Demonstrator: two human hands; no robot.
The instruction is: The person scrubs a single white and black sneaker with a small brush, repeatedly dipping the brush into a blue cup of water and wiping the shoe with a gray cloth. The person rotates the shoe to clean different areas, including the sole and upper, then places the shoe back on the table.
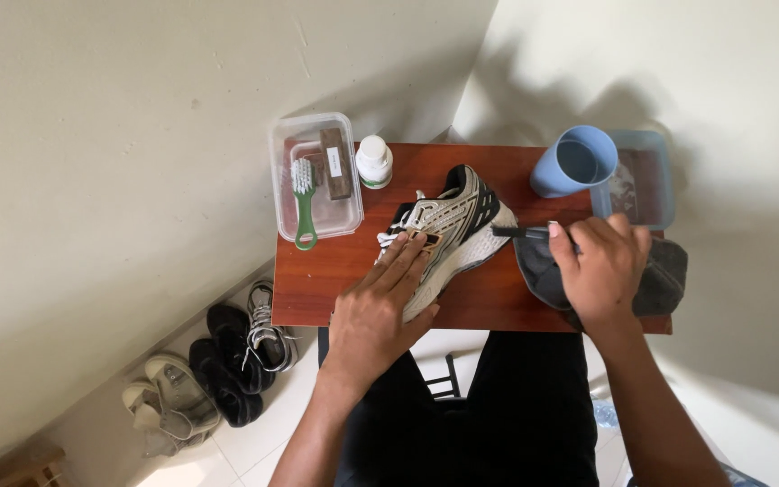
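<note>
A white, grey and black sneaker [451,224] lies on a small reddish wooden table [335,271]. My left hand [380,307] rests flat on the sneaker's front part, fingers spread over the laces and toe. My right hand [601,266] is closed around a thin dark tool [517,232], whose tip points at the sneaker's heel. That hand sits over a dark grey cloth [664,280] on the table's right side.
A clear plastic box [346,203] at the table's left holds a green brush [303,203] and a brown block. A white bottle [374,160], a blue cup [577,160] and a blue-rimmed tub [646,180] stand at the back. Several shoes [227,361] lie on the floor by the wall.
</note>
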